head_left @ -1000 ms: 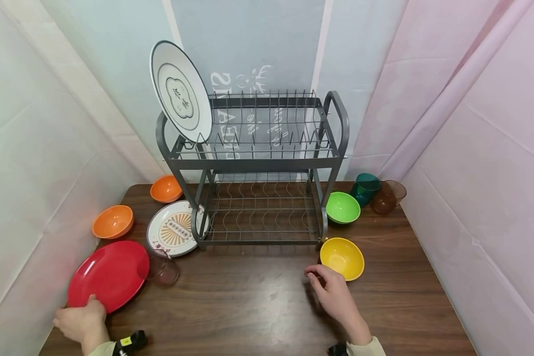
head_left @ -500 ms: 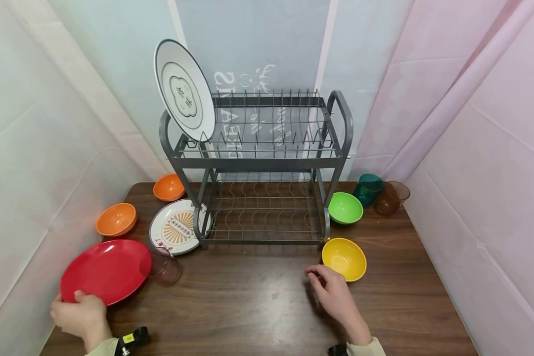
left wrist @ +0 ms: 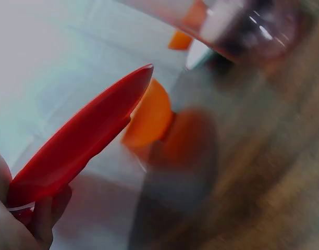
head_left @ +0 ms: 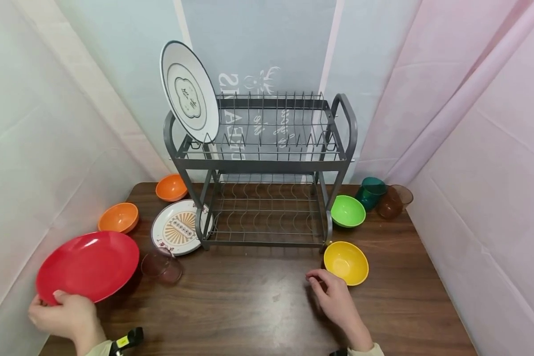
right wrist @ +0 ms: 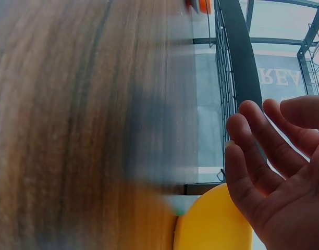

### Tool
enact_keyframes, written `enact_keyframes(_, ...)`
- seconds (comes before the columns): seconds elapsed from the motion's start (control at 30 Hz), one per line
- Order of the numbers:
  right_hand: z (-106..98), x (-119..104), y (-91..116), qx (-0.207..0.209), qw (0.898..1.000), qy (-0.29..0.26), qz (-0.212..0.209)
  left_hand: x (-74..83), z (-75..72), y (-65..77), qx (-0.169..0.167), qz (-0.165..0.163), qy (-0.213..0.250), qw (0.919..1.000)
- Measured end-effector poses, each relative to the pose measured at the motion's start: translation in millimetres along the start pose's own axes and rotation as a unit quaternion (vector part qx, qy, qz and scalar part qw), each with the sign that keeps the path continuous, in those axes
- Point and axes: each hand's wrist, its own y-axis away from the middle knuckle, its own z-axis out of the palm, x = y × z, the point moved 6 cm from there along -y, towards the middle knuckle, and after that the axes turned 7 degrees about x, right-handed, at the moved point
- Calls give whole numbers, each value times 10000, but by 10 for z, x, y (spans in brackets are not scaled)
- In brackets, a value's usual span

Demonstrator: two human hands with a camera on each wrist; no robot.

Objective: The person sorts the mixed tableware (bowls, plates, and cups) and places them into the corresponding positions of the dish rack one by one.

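My left hand (head_left: 64, 315) grips the near rim of a red plate (head_left: 89, 264), thumb on top and fingers beneath. In the left wrist view the red plate (left wrist: 81, 140) shows edge-on, lifted off the table and tilted. Beside the yellow bowl (head_left: 346, 263), my right hand (head_left: 335, 299) rests at the table with loosely curled fingers and nothing in them. The right wrist view shows that hand (right wrist: 284, 161) with the yellow bowl (right wrist: 214, 221) behind it.
A two-tier dish rack (head_left: 262, 165) bears an upright white plate (head_left: 189, 94). To its left are two orange bowls (head_left: 118, 217), a patterned plate (head_left: 178, 230) and a clear glass (head_left: 162, 266). A green bowl (head_left: 348, 211), teal cup (head_left: 371, 193) and brown cup (head_left: 393, 201) stand right.
My left hand has raised the red plate off the table and moved it left. The right hand stays beside the yellow bowl. The head view has shifted slightly.
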Motion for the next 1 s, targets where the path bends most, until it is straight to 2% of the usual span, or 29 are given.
enact_keyframes(0.1,-11,-1,-15,54,10000,8,-30,125,-23,56,29,-192,757,9969)
enact_keyframes(0.23,-21,1,-31,64,9999,-64,66,280,-20,139,-103,-448,1687,9846)
enact_keyframes(0.37,-24,18,-32,56,9984,-451,342,419,-7,209,-376,-622,2182,9732)
enact_keyframes(0.57,-27,25,-24,103,9897,-1263,664,560,-41,290,-890,-658,2692,9567)
enact_keyframes(0.7,-23,29,-5,32,9751,-1980,1002,621,-61,347,-1190,-676,2892,9474)
enact_keyframes(0.83,-36,7,-8,-67,9576,-2587,1270,687,-35,454,-1601,-581,2829,9439)
enact_keyframes(0.93,-61,-8,-19,-123,9474,-2834,1485,748,6,588,-1969,-247,2793,9395)
enact_keyframes(1.0,-73,-6,-22,-162,9351,-3085,1735,791,37,695,-2225,68,2738,9357)
